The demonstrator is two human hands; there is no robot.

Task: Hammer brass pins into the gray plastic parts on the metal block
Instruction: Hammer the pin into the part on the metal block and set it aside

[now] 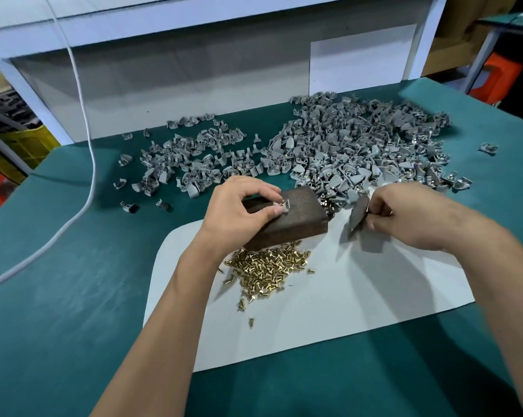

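A small gray part lies on the dark metal block, brass pins heaped beside.

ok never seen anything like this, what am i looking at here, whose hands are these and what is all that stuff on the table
There is no machine here: these are a person's two bare hands, filmed by one wide-angle camera worn on the head, looking forward and down.

The surface is a green table with a white sheet laid on it. On the sheet stands a dark metal block, and in front of it lies a heap of small brass pins. Behind the block, many gray plastic parts are scattered across the table.

The left hand rests on the block, and its fingers pinch a small part against the block's top. The right hand grips a dark, blurred tool, probably the hammer, beside the block. A white cable trails across the left side.
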